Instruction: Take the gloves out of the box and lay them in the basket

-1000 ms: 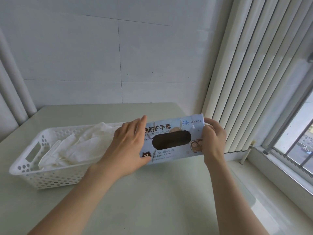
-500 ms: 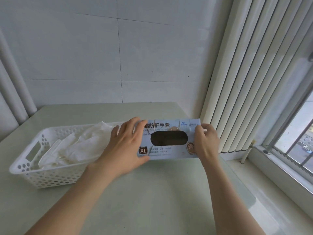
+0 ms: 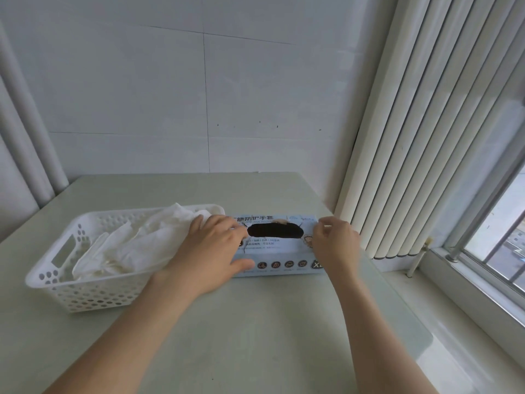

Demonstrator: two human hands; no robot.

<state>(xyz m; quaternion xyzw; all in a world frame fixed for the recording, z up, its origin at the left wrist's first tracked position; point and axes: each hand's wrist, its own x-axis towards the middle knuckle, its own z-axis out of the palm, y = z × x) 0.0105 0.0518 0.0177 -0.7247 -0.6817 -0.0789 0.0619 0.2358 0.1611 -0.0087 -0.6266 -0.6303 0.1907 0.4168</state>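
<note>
A pale table [image 3: 255, 336] sits in a corner between a white wall and vertical blinds [image 3: 412, 137]. The box [image 3: 278, 253] lies toward the table's right edge, just beside the basket [image 3: 56, 268] of heaped white gloves [image 3: 147, 243]. The left hand [image 3: 210, 251] presses spread fingers on the box's left end. The right hand [image 3: 335, 245] curls at the right end; whether it pinches cannot be told. The opening looks dark, so pinning the box while reaching deep probably works best.

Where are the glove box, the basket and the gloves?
glove box [image 3: 272, 246], head view, printed top below the opening
basket [image 3: 93, 297], head view, perforated front wall
gloves [image 3: 147, 240], head view, middle of the white pile
</note>
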